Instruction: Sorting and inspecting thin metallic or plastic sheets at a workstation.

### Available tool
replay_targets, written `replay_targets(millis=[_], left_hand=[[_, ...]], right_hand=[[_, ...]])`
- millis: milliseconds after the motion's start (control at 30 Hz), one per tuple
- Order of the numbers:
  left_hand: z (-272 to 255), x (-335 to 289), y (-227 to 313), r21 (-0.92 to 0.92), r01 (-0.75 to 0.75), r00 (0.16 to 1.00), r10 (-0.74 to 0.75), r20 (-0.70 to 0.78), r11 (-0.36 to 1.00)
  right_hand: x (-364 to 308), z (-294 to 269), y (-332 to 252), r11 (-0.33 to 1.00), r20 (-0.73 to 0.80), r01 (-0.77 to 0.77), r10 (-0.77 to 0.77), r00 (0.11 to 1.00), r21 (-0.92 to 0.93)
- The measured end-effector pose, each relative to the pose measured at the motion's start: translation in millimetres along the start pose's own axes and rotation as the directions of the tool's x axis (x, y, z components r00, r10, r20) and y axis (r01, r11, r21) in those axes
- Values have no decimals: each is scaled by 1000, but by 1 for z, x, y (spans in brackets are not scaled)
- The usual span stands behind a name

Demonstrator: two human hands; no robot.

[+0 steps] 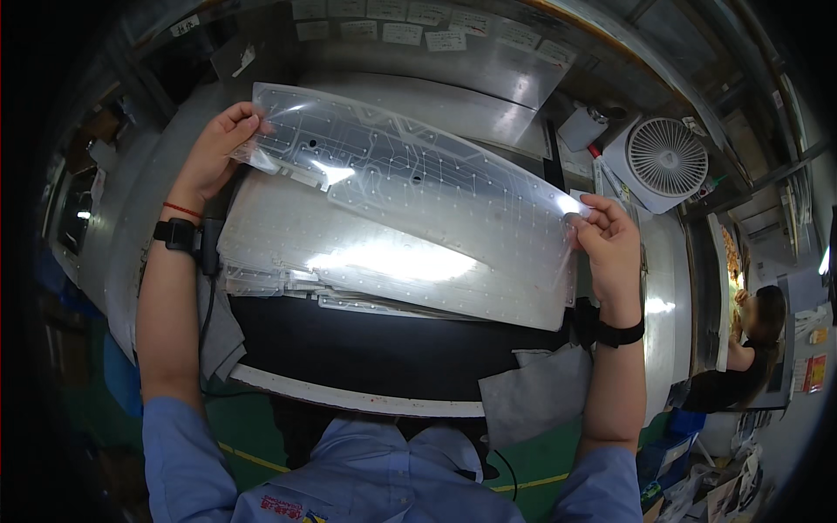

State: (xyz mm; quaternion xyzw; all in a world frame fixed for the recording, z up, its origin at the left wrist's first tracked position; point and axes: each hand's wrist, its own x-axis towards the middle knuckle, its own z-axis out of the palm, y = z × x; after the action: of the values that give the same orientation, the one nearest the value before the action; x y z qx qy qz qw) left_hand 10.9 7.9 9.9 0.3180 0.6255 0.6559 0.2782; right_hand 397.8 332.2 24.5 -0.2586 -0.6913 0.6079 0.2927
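A clear keyboard membrane sheet (453,179) with fine printed traces is stretched between my two hands, tilted down to the right. My left hand (216,150) pinches its left end between thumb and fingers. At the other end, my right hand (610,253) grips the right corner the same way. Below the held sheet lies a stack of similar membrane sheets (384,283), uneven along its near edge, with bright glare on top. Part of the stack shows through the held sheet. Under it is a black mat (340,349).
A white round fan (668,157) stands at the back right beside a metal container (582,129). Grey cloths (536,397) hang over the table's near edge (357,399). Paper notes (401,33) cover the back panel. Another person (754,357) is at the far right.
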Motion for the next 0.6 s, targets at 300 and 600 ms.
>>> replay_targets(millis=[300, 600], left_hand=[[-4, 1, -3, -7, -3, 1000, 3, 5, 1000], [-7, 2, -4, -7, 2, 1000, -2, 2, 1000]], right_hand=[[0, 0, -1, 1000, -14, 17, -17, 1000, 25], [2, -5, 4, 999, -30, 34, -34, 999, -15]])
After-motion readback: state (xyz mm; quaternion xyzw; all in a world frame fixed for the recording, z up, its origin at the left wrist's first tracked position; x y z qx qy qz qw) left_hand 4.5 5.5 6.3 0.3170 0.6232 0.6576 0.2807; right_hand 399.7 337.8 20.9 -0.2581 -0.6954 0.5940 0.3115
